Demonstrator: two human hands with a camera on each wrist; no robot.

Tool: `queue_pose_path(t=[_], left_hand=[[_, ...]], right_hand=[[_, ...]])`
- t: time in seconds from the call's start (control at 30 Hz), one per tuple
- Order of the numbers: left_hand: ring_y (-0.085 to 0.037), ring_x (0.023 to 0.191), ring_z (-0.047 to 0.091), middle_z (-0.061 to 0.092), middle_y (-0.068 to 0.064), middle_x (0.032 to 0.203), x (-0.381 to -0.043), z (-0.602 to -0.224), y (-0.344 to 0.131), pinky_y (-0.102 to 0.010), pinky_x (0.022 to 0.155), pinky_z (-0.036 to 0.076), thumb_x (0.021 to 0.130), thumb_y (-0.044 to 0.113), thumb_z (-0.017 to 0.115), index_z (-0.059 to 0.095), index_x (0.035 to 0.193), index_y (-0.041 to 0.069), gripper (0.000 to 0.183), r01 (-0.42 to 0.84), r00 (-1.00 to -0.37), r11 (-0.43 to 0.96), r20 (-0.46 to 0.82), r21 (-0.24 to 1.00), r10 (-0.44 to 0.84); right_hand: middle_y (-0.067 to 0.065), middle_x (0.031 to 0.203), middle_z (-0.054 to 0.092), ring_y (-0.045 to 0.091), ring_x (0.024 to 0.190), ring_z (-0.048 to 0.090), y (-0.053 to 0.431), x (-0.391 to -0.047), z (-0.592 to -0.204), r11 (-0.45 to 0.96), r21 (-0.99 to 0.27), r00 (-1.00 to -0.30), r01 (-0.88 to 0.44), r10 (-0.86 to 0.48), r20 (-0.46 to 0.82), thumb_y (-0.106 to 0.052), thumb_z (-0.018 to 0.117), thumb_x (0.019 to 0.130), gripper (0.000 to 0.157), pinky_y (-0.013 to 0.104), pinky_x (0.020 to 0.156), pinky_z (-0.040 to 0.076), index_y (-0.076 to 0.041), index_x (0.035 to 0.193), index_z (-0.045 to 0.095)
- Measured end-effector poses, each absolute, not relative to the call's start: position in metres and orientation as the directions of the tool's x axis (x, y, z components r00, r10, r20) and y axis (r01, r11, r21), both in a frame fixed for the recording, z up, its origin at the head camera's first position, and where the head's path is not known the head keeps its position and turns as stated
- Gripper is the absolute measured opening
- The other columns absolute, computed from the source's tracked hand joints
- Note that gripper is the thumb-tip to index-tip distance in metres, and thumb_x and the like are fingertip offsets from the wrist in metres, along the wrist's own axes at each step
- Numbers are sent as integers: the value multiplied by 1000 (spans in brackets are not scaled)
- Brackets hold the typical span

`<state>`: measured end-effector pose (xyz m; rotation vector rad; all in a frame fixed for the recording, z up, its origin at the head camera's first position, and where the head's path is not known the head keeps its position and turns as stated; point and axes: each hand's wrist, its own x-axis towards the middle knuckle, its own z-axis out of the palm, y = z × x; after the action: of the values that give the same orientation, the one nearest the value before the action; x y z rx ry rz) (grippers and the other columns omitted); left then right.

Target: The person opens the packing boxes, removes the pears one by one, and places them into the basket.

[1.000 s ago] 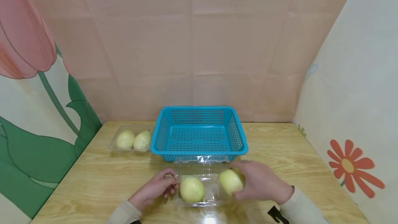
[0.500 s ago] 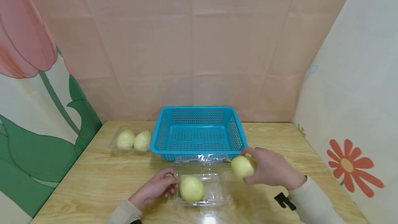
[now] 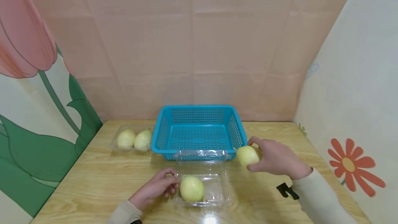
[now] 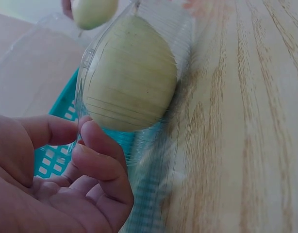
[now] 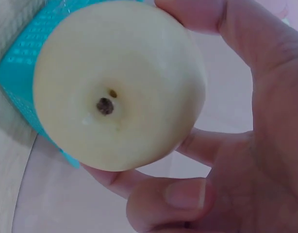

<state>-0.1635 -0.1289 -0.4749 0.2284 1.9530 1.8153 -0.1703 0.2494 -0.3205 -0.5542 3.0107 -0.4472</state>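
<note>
My right hand grips a pale yellow-green pear, held up just beside the basket's front right corner. In the right wrist view the blossom end of this pear faces the camera, with thumb and fingers around it. My left hand pinches the left rim of a lidded clear plastic box, whose lid stands open toward the basket. One pear lies in the left half of that box. Through the clear wall, the left wrist view shows this pear close to the pinching fingertips.
Behind the box stands a blue perforated basket with nothing in it. To its left, a second clear box holds two pears. All rest on a wooden table between a pink backdrop and printed side panels.
My right hand has lifted its pear out of the box and carried it right and away toward the basket's corner. The box lid has risen slightly. My left hand stays at the rim.
</note>
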Motion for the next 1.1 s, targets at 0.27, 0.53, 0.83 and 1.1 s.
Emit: queue_pose_path(t=[0.27,0.53,0.83,1.1], left_hand=[[-14,66,54,61,-1,79,-165,-476,-128,-25,53,41,96,14,57,53,101,3,13,-187,-881,116,-219,975,420],[-13,67,54,61,-2,80,-165,-476,-129,-23,53,41,96,13,58,54,100,3,12,-186,-879,119,-219,975,423],[-14,68,55,62,-3,81,-163,-474,-128,-23,55,42,94,13,59,54,101,2,14,-190,-880,125,-226,974,418],[-14,67,55,62,-2,80,-165,-474,-130,-24,54,41,95,13,58,55,100,2,12,-178,-882,117,-211,977,422]], right_hand=[[1,82,62,17,63,52,242,-200,-310,900,-310,-949,-308,-315,27,-46,80,75,66,32,52,39,-8,122,56],[6,98,66,20,73,56,224,-241,-306,880,-347,-945,-324,-322,64,-45,81,75,58,33,58,44,-9,116,60],[15,117,66,27,87,60,210,-289,-320,892,-363,-960,-270,-278,31,-45,79,78,72,39,69,49,-1,129,54],[21,131,59,37,111,59,196,-322,-323,886,-410,-968,-216,-250,-31,-47,75,84,79,52,89,50,-3,142,45]])
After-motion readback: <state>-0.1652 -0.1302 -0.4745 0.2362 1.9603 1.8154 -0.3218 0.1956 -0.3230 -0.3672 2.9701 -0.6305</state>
